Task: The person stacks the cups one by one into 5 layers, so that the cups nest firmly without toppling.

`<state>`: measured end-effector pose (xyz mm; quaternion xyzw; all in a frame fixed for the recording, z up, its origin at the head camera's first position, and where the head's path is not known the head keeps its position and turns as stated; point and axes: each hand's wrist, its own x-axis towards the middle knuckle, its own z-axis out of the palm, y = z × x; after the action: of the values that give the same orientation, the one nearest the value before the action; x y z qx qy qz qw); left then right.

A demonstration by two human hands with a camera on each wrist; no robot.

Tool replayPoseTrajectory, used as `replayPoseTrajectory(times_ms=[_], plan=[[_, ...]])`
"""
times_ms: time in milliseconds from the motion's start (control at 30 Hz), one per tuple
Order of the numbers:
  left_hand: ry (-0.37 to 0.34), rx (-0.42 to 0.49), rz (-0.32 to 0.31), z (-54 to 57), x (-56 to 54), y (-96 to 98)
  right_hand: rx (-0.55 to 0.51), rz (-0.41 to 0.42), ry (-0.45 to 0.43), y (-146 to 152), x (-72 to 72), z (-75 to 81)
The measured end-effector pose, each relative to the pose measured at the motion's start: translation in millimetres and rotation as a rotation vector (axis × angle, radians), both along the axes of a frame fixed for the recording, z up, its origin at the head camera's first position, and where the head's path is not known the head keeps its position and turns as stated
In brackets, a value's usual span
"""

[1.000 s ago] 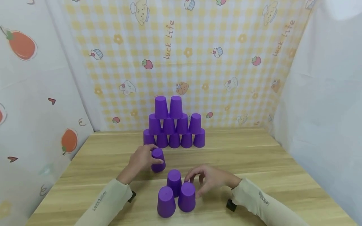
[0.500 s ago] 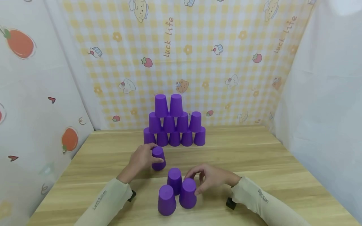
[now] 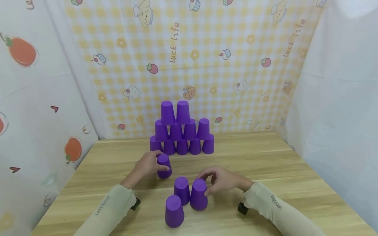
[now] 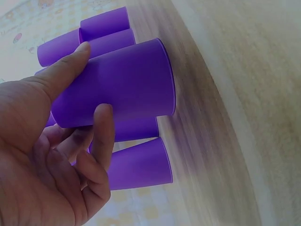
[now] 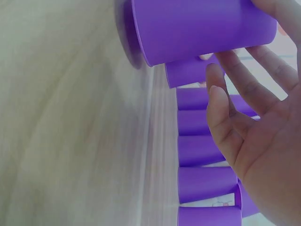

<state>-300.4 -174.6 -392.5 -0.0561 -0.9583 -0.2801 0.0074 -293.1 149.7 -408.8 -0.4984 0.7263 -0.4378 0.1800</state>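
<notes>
My left hand (image 3: 146, 164) grips an upside-down purple cup (image 3: 163, 160) between thumb and fingers, just in front of the stack. In the left wrist view, that cup (image 4: 127, 80) hides part of the stacked cups behind it. Thumb and fingertips of my right hand (image 3: 224, 180) pinch another upside-down purple cup (image 3: 199, 198); in the right wrist view a shadow lies close by the rim of this cup (image 5: 197, 30). Immediately left of it stands a third cup (image 3: 181, 190), and a further one (image 3: 174, 211) is nearer the front. Both stand mouth down.
Toward the back of the wooden table (image 3: 251, 157) rises a stack of purple cups (image 3: 190, 131) in three tiers, with two on top. Behind it hangs a yellow checked cloth (image 3: 212, 75). White printed sheets (image 3: 35, 91) close off the sides.
My right hand has shifted its cup away from me and slightly right, widening the gap to the front cup. My left hand keeps its grip, nearly still.
</notes>
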Motion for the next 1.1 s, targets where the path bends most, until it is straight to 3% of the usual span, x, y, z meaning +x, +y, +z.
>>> replayPoseTrajectory(times_ms=[300, 467, 733, 1100], plan=[[-0.058, 0.043, -0.013, -2.6, 6.6, -3.2, -0.016, -0.125, 0.011, 6.1, -6.9, 0.9], [-0.057, 0.076, -0.008, 0.9, 6.7, -1.4, 0.002, -0.277, 0.020, 7.0, -9.0, 3.0], [-0.022, 0.126, 0.003, 4.2, 5.1, -0.5, -0.069, -0.468, -0.013, 2.4, -16.1, 7.4], [-0.012, 0.233, 0.010, 8.5, 1.8, 3.1, -0.092, -0.596, -0.043, -4.9, -20.1, 19.1]])
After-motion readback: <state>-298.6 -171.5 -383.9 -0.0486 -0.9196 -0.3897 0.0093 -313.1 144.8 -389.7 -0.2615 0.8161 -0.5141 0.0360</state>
